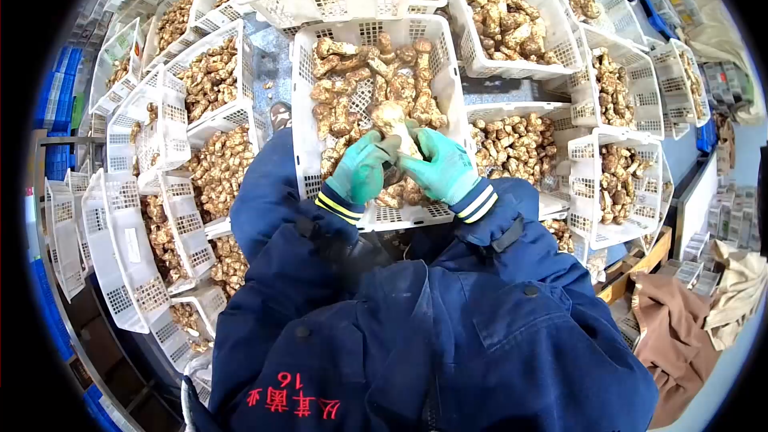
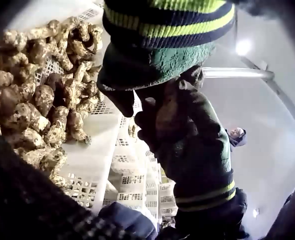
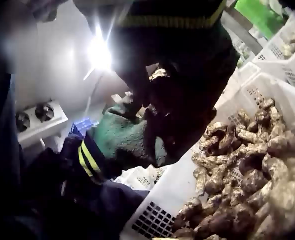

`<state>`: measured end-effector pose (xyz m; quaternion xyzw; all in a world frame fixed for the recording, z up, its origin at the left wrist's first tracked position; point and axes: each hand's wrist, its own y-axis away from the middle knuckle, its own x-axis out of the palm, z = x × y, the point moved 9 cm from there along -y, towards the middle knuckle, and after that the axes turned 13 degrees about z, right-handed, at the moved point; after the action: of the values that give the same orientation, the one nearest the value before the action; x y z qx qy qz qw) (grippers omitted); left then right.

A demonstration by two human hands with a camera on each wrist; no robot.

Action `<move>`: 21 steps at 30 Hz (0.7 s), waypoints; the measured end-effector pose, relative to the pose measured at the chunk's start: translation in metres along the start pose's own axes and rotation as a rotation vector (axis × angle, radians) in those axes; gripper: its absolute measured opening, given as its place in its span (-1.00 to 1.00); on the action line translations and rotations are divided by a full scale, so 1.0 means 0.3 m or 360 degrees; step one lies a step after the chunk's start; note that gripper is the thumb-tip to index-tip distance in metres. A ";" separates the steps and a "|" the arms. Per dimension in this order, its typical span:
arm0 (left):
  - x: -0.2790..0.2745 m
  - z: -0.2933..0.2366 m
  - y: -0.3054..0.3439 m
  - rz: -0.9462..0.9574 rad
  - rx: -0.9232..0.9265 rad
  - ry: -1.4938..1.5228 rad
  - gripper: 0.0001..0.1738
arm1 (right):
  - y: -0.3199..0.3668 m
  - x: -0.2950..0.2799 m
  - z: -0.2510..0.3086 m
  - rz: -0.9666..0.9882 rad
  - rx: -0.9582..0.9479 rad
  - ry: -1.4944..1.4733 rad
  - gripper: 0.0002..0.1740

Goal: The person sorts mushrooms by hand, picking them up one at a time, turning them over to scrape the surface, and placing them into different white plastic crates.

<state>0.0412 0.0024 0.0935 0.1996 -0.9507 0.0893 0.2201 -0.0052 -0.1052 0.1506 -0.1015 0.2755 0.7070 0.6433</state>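
Gripping a pale, round-capped mushroom [image 1: 390, 115] in green-gloved left hand [image 1: 360, 168] and right hand [image 1: 442, 166], above a latticed plastic crate [image 1: 302, 100] of knobbly, brown-flecked mushrooms [image 1: 339, 116]; hemmed in by more white crates [image 1: 328, 5].

A bright lamp [image 3: 99, 56] glares near a white twin-fan unit [image 3: 42, 124] in the right wrist view; a pale tube [image 2: 240, 73] spans the left wrist view. Blue crates [image 1: 60, 92] line the head view's left edge, grey floor [image 1: 270, 52] shows between baskets, and brown cloth [image 1: 672, 340] drapes beside a wooden edge [image 1: 640, 266].
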 end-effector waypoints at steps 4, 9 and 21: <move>-0.012 0.088 -0.012 -0.0132 -0.0375 0.1070 -0.60 | 0.025 0.040 -0.050 0.0224 0.0181 -0.0595 -0.53; -0.024 0.107 -0.018 0.0073 -0.0221 0.0880 -0.43 | 0.048 0.077 -0.057 0.0206 0.0162 -0.0964 -0.65; -0.011 0.032 0.001 -0.0326 -0.0351 0.0319 -0.54 | 0.086 0.058 -0.026 0.0100 0.0195 -0.0377 -0.51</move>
<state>0.0402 0.0013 0.0835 0.2601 -0.9027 -0.0190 0.3423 -0.0344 -0.0950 0.1420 0.0307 0.2433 0.7157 0.6539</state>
